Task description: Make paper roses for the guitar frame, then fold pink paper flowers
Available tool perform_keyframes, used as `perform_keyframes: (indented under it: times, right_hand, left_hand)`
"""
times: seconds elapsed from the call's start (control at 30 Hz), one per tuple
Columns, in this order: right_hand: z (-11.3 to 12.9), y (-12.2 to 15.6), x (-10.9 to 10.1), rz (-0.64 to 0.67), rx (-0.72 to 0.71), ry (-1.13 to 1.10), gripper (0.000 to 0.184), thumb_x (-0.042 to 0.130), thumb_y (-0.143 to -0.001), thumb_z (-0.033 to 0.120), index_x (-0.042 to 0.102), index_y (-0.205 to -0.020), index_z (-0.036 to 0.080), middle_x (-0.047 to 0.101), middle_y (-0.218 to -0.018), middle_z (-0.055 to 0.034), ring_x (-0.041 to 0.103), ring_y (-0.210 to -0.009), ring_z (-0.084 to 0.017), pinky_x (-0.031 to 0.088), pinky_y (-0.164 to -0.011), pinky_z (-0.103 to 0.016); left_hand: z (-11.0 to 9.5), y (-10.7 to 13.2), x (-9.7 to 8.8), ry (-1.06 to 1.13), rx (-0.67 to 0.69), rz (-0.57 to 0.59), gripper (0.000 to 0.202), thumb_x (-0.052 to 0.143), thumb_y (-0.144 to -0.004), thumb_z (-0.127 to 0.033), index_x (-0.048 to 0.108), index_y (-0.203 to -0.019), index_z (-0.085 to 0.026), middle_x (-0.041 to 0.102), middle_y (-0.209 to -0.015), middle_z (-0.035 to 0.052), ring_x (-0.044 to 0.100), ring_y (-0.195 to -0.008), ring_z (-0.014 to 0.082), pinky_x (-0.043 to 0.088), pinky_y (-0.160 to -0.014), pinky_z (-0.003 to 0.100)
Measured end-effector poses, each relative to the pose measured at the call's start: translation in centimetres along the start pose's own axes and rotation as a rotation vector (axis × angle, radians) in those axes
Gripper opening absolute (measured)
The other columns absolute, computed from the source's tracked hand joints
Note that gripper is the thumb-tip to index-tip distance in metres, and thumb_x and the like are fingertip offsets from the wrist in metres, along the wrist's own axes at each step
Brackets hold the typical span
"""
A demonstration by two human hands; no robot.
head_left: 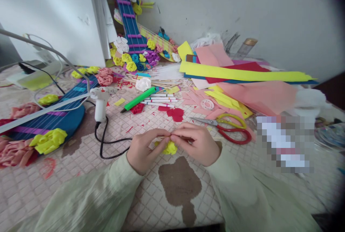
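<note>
My left hand and my right hand meet fingertip to fingertip above the table, both closed in a pinch. A thin pale stick seems to run level through both pinches; most of it is hidden by my fingers. Just under the fingertips sits a crumpled yellow paper flower, partly covered by my hands. Scissors with one yellow and one red handle lie right of my right hand, blades pointing left. Red paper petals rest beyond my hands.
A white glue gun stands at left, its black cord looping toward my left hand. Several markers, a green pen-like tool, yellow paper strips and a tape roll lie beyond. Flower-decorated blue paper guitars stand behind and lie left.
</note>
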State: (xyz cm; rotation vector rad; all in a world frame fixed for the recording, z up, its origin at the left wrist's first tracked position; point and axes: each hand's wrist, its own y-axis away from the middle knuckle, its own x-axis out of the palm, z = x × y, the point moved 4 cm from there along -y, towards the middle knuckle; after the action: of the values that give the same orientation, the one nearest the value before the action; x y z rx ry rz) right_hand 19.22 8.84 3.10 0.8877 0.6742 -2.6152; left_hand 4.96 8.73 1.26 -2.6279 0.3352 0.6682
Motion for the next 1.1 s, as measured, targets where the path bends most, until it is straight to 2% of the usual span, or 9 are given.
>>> perform_keyframes:
  times: [0.07, 0.2, 0.27, 0.33, 0.53, 0.83, 1.1]
  right_hand:
    - [0.0, -0.1, -0.1, 0.0, 0.003, -0.01, 0.016, 0.051, -0.08, 0.02, 0.065, -0.074, 0.015, 0.058, -0.068, -0.0023, 0.05, -0.056, -0.009, 0.038, -0.051, -0.021]
    - [-0.1, -0.1, -0.2, -0.035, 0.012, -0.026, 0.015, 0.051, -0.079, 0.02, 0.065, -0.076, 0.015, 0.059, -0.071, -0.0027, 0.05, -0.056, -0.009, 0.038, -0.05, -0.022]
    - [-0.2, -0.1, -0.1, -0.033, 0.014, -0.029, 0.015, 0.051, -0.079, 0.02, 0.065, -0.075, 0.015, 0.059, -0.071, -0.0028, 0.049, -0.055, -0.009, 0.038, -0.049, -0.022]
    - [-0.2, -0.2, -0.1, -0.029, 0.015, -0.033, 0.014, 0.052, -0.078, 0.019, 0.065, -0.075, 0.015, 0.058, -0.07, -0.0026, 0.048, -0.054, -0.009, 0.037, -0.049, -0.022]
    - [-0.1, -0.2, 0.0, -0.076, 0.01, -0.017, 0.01, 0.054, -0.075, 0.016, 0.064, -0.074, 0.015, 0.058, -0.07, -0.0019, 0.044, -0.05, -0.007, 0.037, -0.047, -0.021]
    - [-0.2, -0.1, 0.2, -0.089, 0.052, -0.044, 0.006, 0.054, -0.074, 0.016, 0.06, -0.074, 0.016, 0.056, -0.072, -0.0024, 0.05, -0.057, -0.009, 0.041, -0.05, -0.021]
    - [-0.3, -0.3, 0.0, -0.01, 0.118, -0.106, 0.005, 0.054, -0.072, 0.013, 0.059, -0.074, 0.015, 0.056, -0.072, -0.0023, 0.052, -0.062, -0.011, 0.041, -0.051, -0.02]
  left_hand:
    - [0.1, 0.0, 0.2, 0.102, -0.048, 0.022, 0.011, 0.053, -0.075, -0.02, 0.059, -0.084, -0.015, 0.064, -0.079, 0.0028, 0.06, -0.072, 0.0117, 0.049, -0.069, 0.023]
    - [1.0, 0.1, 1.2, 0.449, -0.286, 0.085, 0.023, 0.058, -0.071, -0.025, 0.05, -0.09, -0.015, 0.06, -0.08, 0.0034, 0.059, -0.072, 0.0128, 0.05, -0.061, 0.023]
    - [1.3, 0.2, 1.6, 0.505, -0.377, 0.124, 0.027, 0.06, -0.068, -0.027, 0.049, -0.089, -0.015, 0.059, -0.078, 0.0027, 0.058, -0.067, 0.0118, 0.048, -0.059, 0.023]
    - [1.5, 0.2, 1.7, 0.488, -0.401, 0.136, 0.026, 0.061, -0.066, -0.028, 0.05, -0.086, -0.015, 0.057, -0.076, 0.002, 0.055, -0.063, 0.0105, 0.046, -0.057, 0.023]
    - [1.6, 0.4, 1.4, 0.374, -0.329, 0.072, 0.022, 0.062, -0.066, -0.027, 0.05, -0.082, -0.016, 0.053, -0.069, -0.0013, 0.05, -0.058, 0.0088, 0.042, -0.053, 0.022]
    - [1.4, 0.5, 1.3, 0.325, -0.242, 0.034, 0.02, 0.059, -0.071, -0.027, 0.051, -0.087, -0.018, 0.056, -0.074, 0.0006, 0.056, -0.066, 0.0121, 0.047, -0.06, 0.025]
    - [0.2, 0.4, 0.5, -0.029, -0.027, -0.021, 0.018, 0.057, -0.072, -0.023, 0.052, -0.088, -0.017, 0.06, -0.078, 0.0022, 0.059, -0.07, 0.0128, 0.048, -0.064, 0.025]
